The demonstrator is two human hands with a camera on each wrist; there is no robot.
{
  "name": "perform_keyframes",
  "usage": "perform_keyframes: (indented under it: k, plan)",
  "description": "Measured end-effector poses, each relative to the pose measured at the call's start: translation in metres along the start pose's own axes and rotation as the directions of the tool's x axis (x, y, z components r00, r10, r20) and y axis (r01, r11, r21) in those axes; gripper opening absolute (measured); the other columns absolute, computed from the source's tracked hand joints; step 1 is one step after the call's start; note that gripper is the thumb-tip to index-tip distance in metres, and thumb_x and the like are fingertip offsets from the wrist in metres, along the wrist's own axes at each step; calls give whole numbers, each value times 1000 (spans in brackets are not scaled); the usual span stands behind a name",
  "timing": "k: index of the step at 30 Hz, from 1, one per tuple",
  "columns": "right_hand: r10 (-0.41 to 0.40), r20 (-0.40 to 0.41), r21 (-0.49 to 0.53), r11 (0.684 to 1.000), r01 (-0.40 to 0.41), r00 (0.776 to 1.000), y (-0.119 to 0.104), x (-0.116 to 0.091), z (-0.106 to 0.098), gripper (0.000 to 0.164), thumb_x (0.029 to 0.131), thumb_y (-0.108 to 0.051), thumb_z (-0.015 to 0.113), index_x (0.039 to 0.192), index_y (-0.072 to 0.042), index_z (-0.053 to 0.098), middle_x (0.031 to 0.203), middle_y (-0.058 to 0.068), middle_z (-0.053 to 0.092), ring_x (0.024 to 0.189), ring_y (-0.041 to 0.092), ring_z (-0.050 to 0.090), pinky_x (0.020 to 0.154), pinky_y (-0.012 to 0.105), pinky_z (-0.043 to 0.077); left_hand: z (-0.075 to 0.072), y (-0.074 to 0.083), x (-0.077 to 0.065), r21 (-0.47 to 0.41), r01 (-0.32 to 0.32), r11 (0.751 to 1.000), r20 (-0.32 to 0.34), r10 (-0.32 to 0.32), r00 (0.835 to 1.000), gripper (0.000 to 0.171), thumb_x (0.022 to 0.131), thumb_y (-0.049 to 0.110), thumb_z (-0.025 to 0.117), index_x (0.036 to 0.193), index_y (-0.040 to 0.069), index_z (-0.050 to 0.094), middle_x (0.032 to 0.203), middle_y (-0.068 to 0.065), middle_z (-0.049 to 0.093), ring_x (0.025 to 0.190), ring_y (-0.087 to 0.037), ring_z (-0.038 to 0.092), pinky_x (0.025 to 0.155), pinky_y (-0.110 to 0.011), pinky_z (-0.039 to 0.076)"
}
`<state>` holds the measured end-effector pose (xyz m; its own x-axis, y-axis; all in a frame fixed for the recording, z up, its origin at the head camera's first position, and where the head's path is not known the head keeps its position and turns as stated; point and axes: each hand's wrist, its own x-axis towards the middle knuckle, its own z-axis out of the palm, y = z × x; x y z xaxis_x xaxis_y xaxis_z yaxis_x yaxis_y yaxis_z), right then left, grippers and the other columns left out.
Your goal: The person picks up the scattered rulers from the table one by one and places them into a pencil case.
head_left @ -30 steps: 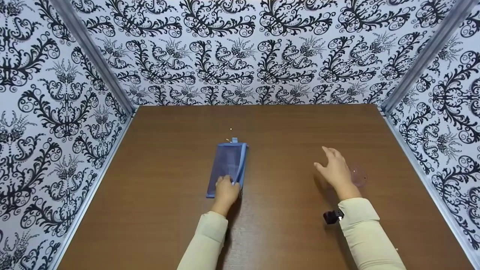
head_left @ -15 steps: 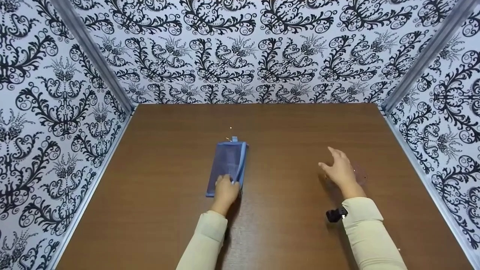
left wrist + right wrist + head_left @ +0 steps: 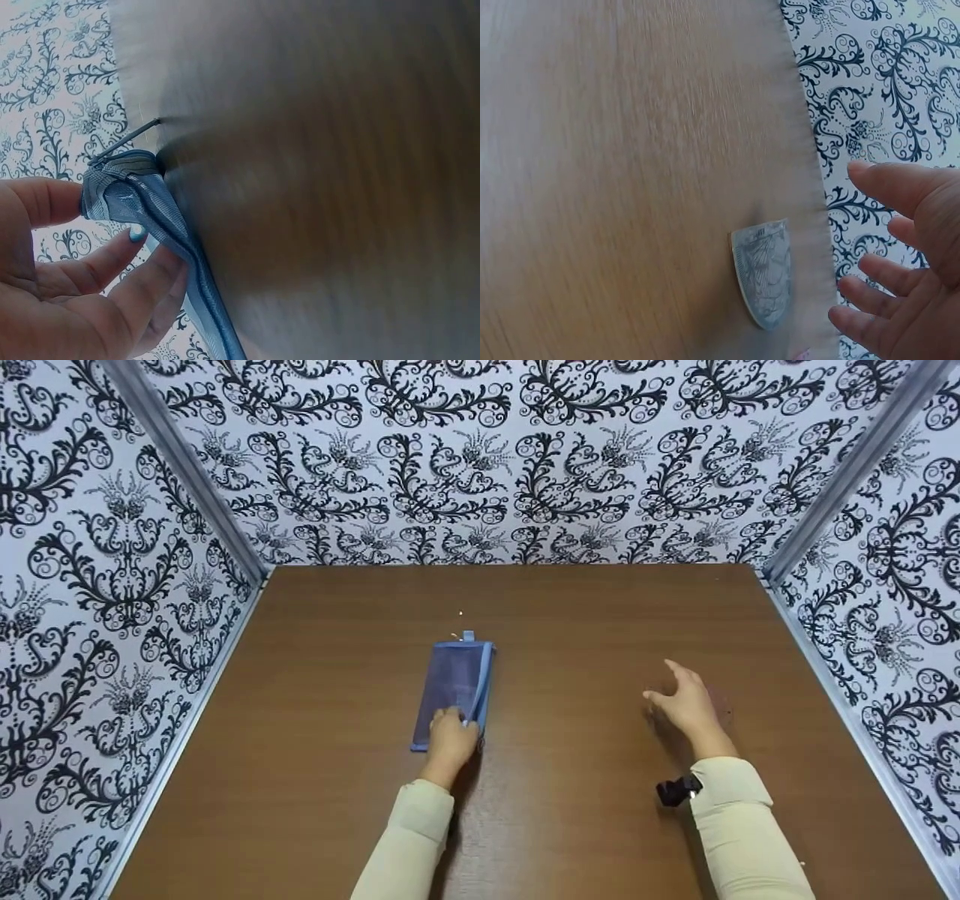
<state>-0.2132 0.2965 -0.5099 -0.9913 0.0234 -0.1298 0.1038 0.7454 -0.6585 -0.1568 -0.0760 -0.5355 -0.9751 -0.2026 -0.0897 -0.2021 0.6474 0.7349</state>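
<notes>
In the head view a blue mesh zipper pouch (image 3: 451,679) lies left of the table's middle, its zipper edge lifted and slightly parted. My left hand (image 3: 451,742) pinches its near end; in the left wrist view, thumb and fingers hold the pouch (image 3: 139,199) beside a dangling zipper pull (image 3: 127,141). At the right, my right hand (image 3: 691,706) hovers with fingers spread and nothing in them. Close by, in the right wrist view, lies a clear, D-shaped flat piece (image 3: 765,274) with fine lines. A pinkish see-through round thing (image 3: 722,709) shows partly behind my right hand.
The brown wooden table (image 3: 555,810) is bordered by patterned walls (image 3: 480,465) at the back and both sides. Small light specks (image 3: 460,613) lie beyond the pouch. A black wrist camera (image 3: 677,791) sits at my right cuff.
My right hand has shifted a little to the right, over the pinkish thing, with its fingers still spread. My left hand keeps its hold on the pouch in the same place.
</notes>
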Motion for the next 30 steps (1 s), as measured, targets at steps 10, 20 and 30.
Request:
perform_keyframes:
  k: [10,20,30]
  plan:
    - [1,27,12,1000,-1,1000,11,0,0,77,88,-14,68,149,5,25,148,37,22,135,53,23,107,62,26,0,-1,1,1,12,1000,17,-12,1000,37,88,15,60,118,-6,60,115,-23,54,112,-40,50,95,-50,43]
    - [3,71,0,1000,-3,997,16,-2,1,77,87,-11,69,147,8,25,146,38,27,132,54,29,105,61,29,0,0,0,-12,22,1000,22,-22,1000,39,89,16,59,121,-7,58,120,-25,54,116,-41,49,97,-50,42]
    - [22,78,-33,999,-19,997,21,-2,4,77,85,-12,71,145,10,28,140,39,34,129,55,32,104,61,30,0,0,-1,7,-9,1000,-15,9,1000,29,83,13,60,105,-7,62,107,-22,55,105,-41,52,92,-49,43]
